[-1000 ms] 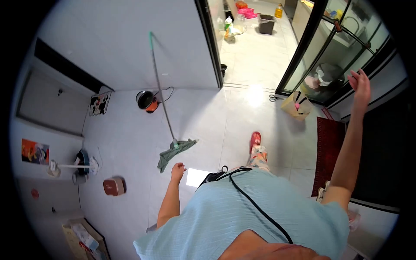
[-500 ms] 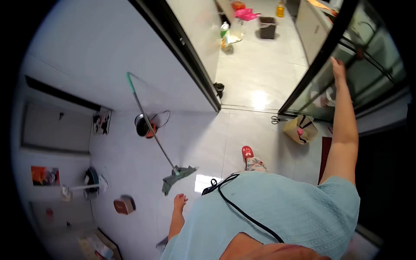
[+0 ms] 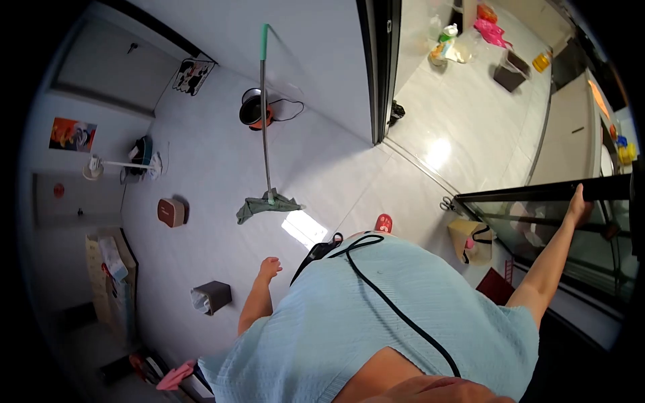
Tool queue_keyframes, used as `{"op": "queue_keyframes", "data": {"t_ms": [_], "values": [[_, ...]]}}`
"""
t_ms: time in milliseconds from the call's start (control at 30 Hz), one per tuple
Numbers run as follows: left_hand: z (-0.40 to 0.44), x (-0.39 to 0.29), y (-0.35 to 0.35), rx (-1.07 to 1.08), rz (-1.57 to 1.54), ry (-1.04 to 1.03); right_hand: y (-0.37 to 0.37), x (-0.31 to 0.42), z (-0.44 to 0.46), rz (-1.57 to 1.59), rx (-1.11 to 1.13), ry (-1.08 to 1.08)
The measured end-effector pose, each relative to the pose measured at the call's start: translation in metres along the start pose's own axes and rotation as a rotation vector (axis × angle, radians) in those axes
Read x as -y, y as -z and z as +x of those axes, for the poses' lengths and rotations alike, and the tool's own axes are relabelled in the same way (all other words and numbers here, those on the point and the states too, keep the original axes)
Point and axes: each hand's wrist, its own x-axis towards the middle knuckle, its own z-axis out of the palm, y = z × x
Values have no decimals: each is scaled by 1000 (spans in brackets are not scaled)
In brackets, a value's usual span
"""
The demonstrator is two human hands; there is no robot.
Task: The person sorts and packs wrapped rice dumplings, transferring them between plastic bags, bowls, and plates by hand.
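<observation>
1. Right hand (image 3: 579, 207), right side of the frame: touches the black-framed glass door (image 3: 537, 218); I cannot tell whether its fingers grasp the edge.
2. Left hand (image 3: 270, 267), lower centre: released, fingers loosely curled, near the flat mop (image 3: 265, 134), which leans on the wall at upper centre.
3. Scissors (image 3: 447, 203) and 1 tote bag (image 3: 470, 240) lie near the door.

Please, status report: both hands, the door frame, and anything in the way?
Left hand empty. Right hand at black door frame. Scissors and beige bag near frame's other end; possibly in the way.
</observation>
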Motion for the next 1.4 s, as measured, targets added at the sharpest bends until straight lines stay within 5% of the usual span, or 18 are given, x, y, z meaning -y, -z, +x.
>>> {"op": "queue_keyframes", "data": {"t_ms": [133,200,333,600,1400], "values": [[20,3,-4,152,8,-70,-10,0,-1,-102,-6,71],[20,-32,-10,-5,-95,126,-12,7,-5,-97,33,102],[59,-48,-8,-35,222,-172,6,31,-33,42,20,297],[5,-117,-18,-124,-57,-131,14,104,-74,-66,187,454],[-87,99,-58,-224,-588,266,-50,348,-188,15,297,851]]}}
